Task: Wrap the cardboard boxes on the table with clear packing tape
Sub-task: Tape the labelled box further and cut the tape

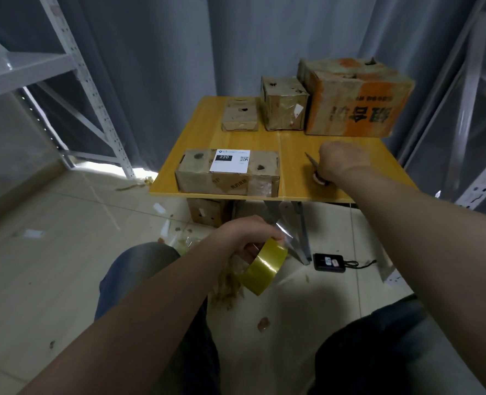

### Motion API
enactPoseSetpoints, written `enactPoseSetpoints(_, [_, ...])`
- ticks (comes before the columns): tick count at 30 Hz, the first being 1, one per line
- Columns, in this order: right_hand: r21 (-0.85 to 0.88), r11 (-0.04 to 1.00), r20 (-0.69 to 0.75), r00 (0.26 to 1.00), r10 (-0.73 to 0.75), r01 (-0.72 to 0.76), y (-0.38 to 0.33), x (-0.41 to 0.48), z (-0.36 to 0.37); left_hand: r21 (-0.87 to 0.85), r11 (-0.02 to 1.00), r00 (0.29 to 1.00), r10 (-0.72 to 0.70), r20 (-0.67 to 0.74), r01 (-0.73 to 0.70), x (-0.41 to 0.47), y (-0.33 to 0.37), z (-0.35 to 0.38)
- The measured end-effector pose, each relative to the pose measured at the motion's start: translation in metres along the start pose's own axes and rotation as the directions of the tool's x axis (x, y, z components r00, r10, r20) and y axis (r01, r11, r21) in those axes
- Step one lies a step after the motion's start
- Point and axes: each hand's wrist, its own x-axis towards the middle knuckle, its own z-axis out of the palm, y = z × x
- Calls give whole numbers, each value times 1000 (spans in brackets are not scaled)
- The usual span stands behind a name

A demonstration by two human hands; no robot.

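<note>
1. While I sit before the yellow table (293, 172), my left hand (244, 238) is curled round a roll of clear packing tape (264, 269). I hold it low over the floor, short of the table's near edge, and a loose clear strip (284, 232) stands up from the roll.
2. My right hand (341, 161) is closed round a pointed bladed tool (319, 179) over the table's right half; scissors or knife, I cannot tell.
3. A labelled cardboard box (227, 173) lies at the near left edge, apart from both hands.
4. Along the far edge stand a small box (239, 115), a medium box (283, 104) and a large orange-printed box (355, 101).
5. Another box (207, 212) sits under the table, and a black device (328, 262) lies on the floor.
</note>
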Motion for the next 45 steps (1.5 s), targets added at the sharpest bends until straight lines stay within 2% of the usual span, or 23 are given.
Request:
enactPoseSetpoints(2, [111,987,-172,981,-92,112,-20,-4,-5,-16,1000,1000,6,13,-5,3,-3,-1])
enactPoseSetpoints(4, [265,914,-334,919,-210,305,-50,-10,-6,-28,1000,999,5,32,-4,5,-6,-2])
enactPoseSetpoints(7, [307,814,-426,836,-345,492,-98,-23,0,-39,999,999,-13,39,14,9,-11,0])
enactPoseSetpoints(11, [174,856,-532,778,-334,487,-126,-30,34,-35,998,998,-47,29,48,10,-15,1])
enactPoseSetpoints(15, [48,867,-703,634,-323,495,-123,-27,56,-58,997,998,-46,37,48,12,-26,-3])
enactPoseSetpoints(17, [0,843,-718,587,-374,538,-122,-28,59,-54,997,998,-55,43,57,15,-31,-5])
enactPoseSetpoints(19, [-48,820,-695,570,-438,570,-118,-30,60,-60,997,997,-55,46,58,17,-35,-6])
enactPoseSetpoints(21, [-48,798,-662,579,-476,601,-114,-31,59,-68,996,997,-56,53,60,19,-36,-8])
enactPoseSetpoints(25, [157,712,-575,649,-497,684,-105,-32,43,-81,996,996,-34,77,40,20,-38,-8])
enactPoseSetpoints(27, [188,720,-523,689,-502,668,-93,-28,38,-89,996,997,-13,78,20,21,-39,-7])
enactPoseSetpoints(29, [229,758,-412,767,-493,610,-79,-23,40,-95,995,998,3,69,4,25,-40,-7])
enactPoseSetpoints(31, [344,751,-298,824,-482,564,-69,-22,43,-96,995,997,6,79,2,28,-41,-6])
enactPoseSetpoints(34, [425,718,-273,834,-479,551,-68,-26,44,-89,996,995,1,103,8,28,-40,-3])
enactPoseSetpoints(41, [396,737,-307,836,-455,547,-71,-47,44,-80,997,992,-7,124,17,17,-33,4])
enactPoseSetpoints(45, [359,757,-222,837,-499,546,-68,-49,39,-69,997,992,-6,125,14,9,-28,5])
